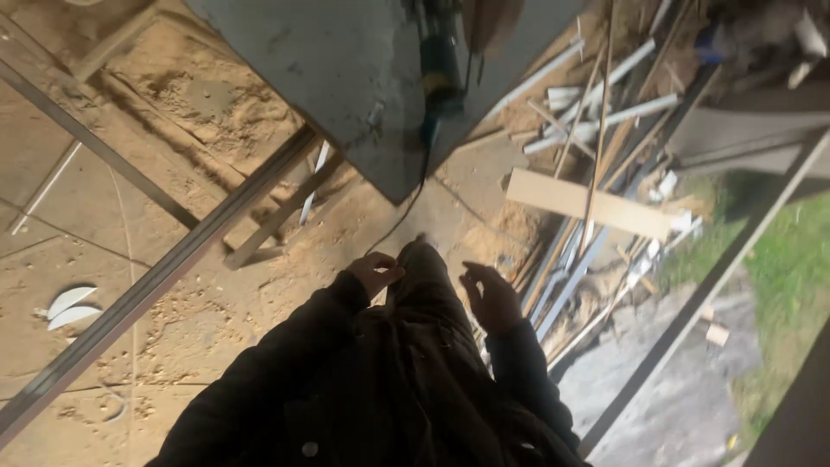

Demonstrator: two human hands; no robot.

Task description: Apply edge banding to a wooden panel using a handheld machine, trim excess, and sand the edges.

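A heap of pale wooden offcuts and white strips (596,164) lies right and far on the sawdust-strewn floor (216,303); a long grey metal rail (164,277) runs left. The green power tool (441,60) rests far off on a grey slab (346,60), well apart from both hands. The left hand (373,273) is loosely curled and empty; the right hand (491,296) is half open and empty, both in dark sleeves.

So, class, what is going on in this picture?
A person in a dark jacket looks down at their own two hands, held in front of their body. The left hand and right hand are both empty, fingers loosely curled. Ahead lies a grey slab with a green power tool on it, its cord trailing down. Sawdust covers the floor, and a pile of scrap strips lies to the right.
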